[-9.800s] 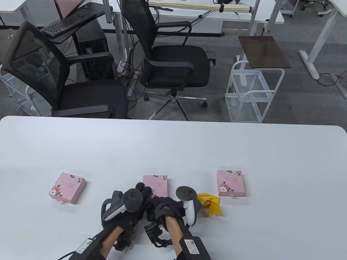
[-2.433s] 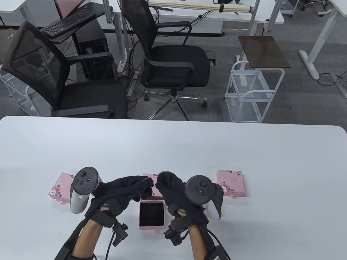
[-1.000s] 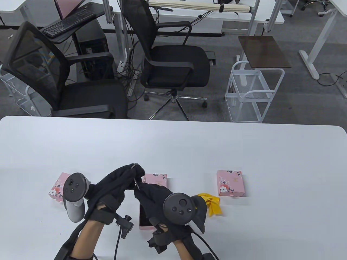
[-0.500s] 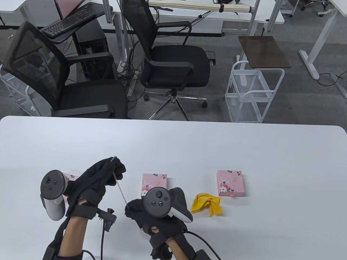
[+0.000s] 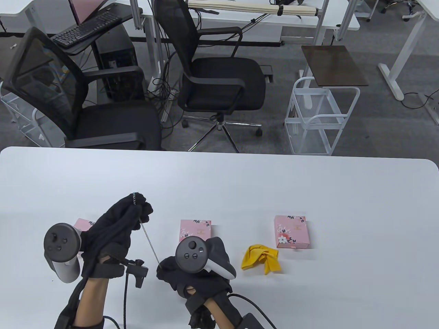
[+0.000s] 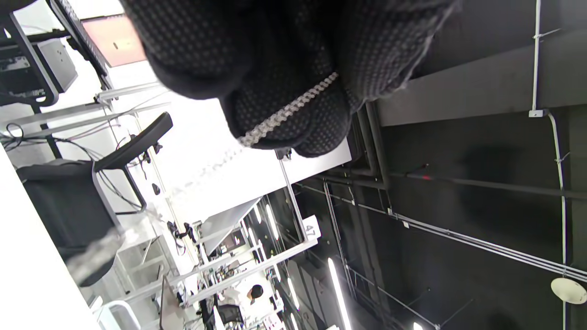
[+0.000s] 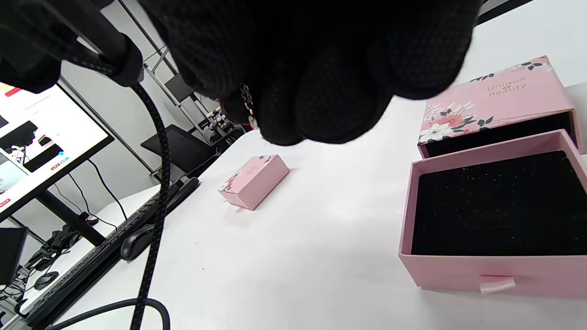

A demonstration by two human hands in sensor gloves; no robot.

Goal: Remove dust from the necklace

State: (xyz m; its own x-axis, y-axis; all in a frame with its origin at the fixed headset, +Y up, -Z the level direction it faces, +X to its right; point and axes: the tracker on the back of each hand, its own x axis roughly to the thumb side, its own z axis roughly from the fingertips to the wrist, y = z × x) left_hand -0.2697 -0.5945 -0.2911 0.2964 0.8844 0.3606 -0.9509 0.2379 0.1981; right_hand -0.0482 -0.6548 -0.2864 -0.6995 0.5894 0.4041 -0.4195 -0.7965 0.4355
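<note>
A thin silver necklace (image 5: pixel 148 238) is stretched taut between my two hands above the table. My left hand (image 5: pixel 135 205) pinches its upper end; the chain (image 6: pixel 286 111) lies across my left fingertips in the left wrist view. My right hand (image 5: pixel 164 268) pinches the lower end, and a bit of chain (image 7: pixel 247 105) shows under those fingers in the right wrist view. The open pink drawer (image 7: pixel 495 211) with a black lining lies below my right hand, next to its pink floral sleeve (image 5: pixel 194 230). A yellow cloth (image 5: pixel 261 259) lies to the right of my right hand.
A closed pink box (image 5: pixel 292 232) lies right of the cloth. Another pink box (image 5: pixel 83 224) lies behind my left hand and also shows in the right wrist view (image 7: pixel 254 181). Office chairs (image 5: pixel 219 75) and a white wire cart (image 5: pixel 320 116) stand beyond the white table's far edge (image 5: pixel 219 154).
Both hands lifted the necklace out of the open drawer and drew apart. My left hand moved up and left, my right hand down and left, pulling the chain straight.
</note>
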